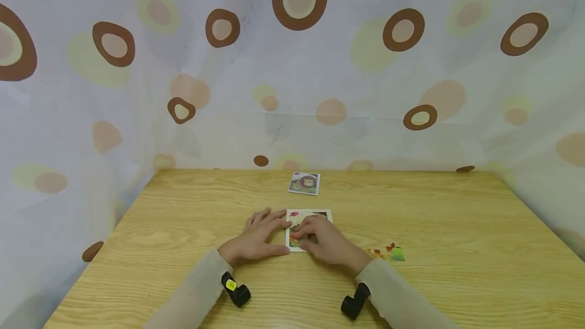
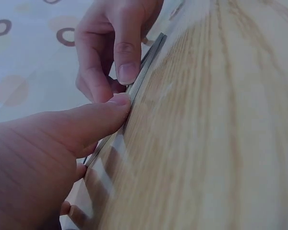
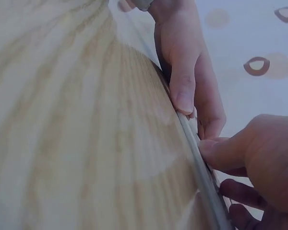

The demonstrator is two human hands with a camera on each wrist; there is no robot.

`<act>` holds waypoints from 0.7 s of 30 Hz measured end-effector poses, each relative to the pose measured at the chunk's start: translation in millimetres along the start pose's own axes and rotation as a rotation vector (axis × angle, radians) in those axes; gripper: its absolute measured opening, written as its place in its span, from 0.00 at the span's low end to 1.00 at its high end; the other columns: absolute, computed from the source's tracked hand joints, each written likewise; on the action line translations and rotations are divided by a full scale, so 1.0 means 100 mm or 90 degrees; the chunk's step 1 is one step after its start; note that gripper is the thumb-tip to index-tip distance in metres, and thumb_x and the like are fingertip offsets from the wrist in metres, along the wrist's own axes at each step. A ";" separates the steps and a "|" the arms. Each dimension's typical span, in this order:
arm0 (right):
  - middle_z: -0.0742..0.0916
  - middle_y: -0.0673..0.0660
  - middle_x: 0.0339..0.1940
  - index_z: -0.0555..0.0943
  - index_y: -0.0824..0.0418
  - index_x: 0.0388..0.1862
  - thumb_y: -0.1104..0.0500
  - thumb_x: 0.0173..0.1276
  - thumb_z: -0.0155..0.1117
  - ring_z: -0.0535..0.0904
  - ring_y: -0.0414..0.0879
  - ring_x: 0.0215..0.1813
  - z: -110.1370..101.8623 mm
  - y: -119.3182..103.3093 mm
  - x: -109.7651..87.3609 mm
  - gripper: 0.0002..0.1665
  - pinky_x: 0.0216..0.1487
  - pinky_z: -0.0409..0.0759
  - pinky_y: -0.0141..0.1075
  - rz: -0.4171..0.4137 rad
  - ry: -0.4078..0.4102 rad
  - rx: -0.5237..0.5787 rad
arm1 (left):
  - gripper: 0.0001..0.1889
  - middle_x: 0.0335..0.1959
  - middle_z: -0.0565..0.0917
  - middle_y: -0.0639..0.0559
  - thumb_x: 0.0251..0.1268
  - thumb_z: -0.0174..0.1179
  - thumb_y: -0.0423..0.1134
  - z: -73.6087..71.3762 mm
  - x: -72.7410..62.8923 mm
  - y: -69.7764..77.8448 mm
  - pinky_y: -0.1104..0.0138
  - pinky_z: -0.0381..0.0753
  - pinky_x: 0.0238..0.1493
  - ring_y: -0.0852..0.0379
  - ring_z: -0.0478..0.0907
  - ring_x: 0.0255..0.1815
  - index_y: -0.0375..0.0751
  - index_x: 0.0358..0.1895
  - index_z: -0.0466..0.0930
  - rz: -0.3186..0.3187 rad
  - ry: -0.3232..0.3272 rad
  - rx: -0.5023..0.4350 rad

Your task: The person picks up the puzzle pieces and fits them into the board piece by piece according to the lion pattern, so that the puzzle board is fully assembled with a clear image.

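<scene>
A white-bordered picture puzzle board (image 1: 292,249) lies flat on the table. My left hand (image 1: 257,235) rests along its left side, fingers spread, with the thumb at the near left corner; in the left wrist view the left thumb (image 2: 93,120) touches the board's edge. Over the board is my right hand (image 1: 326,240), its bent fingertips and thumb down on the picture. Whether a piece is between them is hidden. Loose colourful puzzle pieces (image 1: 396,254) lie beside the right wrist, partly covered by it.
Behind the board lies a small picture card (image 1: 304,183) with a lion on it. The wooden table (image 1: 457,227) ends at a hanging sheet (image 1: 329,136) printed with round shapes. A black wrist camera (image 1: 354,303) hangs under the right sleeve, another (image 1: 237,292) under the left.
</scene>
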State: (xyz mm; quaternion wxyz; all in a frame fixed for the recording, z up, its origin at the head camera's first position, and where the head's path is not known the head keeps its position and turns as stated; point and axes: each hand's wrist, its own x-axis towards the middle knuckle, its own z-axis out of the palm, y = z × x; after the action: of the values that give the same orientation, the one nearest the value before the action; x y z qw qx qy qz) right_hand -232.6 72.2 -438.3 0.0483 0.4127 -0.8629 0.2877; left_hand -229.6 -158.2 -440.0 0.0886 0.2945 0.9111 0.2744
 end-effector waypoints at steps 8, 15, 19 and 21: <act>0.85 0.53 0.50 0.86 0.60 0.48 0.62 0.64 0.64 0.76 0.53 0.56 -0.05 -0.08 -0.02 0.14 0.60 0.73 0.49 -0.040 -0.047 -0.133 | 0.31 0.78 0.53 0.46 0.65 0.59 0.54 0.00 -0.01 0.02 0.38 0.35 0.71 0.34 0.39 0.77 0.47 0.69 0.67 -0.004 -0.003 -0.007; 0.76 0.56 0.68 0.76 0.61 0.63 0.61 0.68 0.61 0.67 0.56 0.69 -0.11 -0.06 -0.18 0.24 0.65 0.66 0.59 -0.007 -0.109 -0.045 | 0.31 0.77 0.54 0.46 0.65 0.60 0.54 -0.01 0.00 0.01 0.37 0.36 0.70 0.34 0.40 0.77 0.47 0.69 0.68 0.000 0.001 0.000; 0.74 0.58 0.68 0.78 0.60 0.60 0.62 0.68 0.60 0.66 0.56 0.70 -0.15 -0.07 -0.26 0.20 0.68 0.62 0.60 0.015 -0.098 0.002 | 0.31 0.77 0.54 0.46 0.64 0.60 0.55 0.00 0.00 0.02 0.37 0.36 0.70 0.34 0.40 0.77 0.48 0.69 0.68 0.001 0.003 0.001; 0.76 0.57 0.66 0.79 0.60 0.57 0.63 0.68 0.60 0.68 0.54 0.68 -0.18 -0.05 -0.31 0.19 0.67 0.65 0.57 0.019 -0.078 0.003 | 0.31 0.77 0.54 0.46 0.64 0.60 0.55 0.00 0.00 0.01 0.37 0.36 0.70 0.34 0.40 0.77 0.48 0.68 0.68 -0.001 0.005 0.002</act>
State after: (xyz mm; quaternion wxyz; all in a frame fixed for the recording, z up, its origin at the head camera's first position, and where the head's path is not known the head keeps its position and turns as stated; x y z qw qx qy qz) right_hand -211.3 100.1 -431.2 -0.0100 0.4168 -0.8697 0.2642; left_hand -228.9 -157.5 -439.7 0.0848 0.2930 0.9121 0.2739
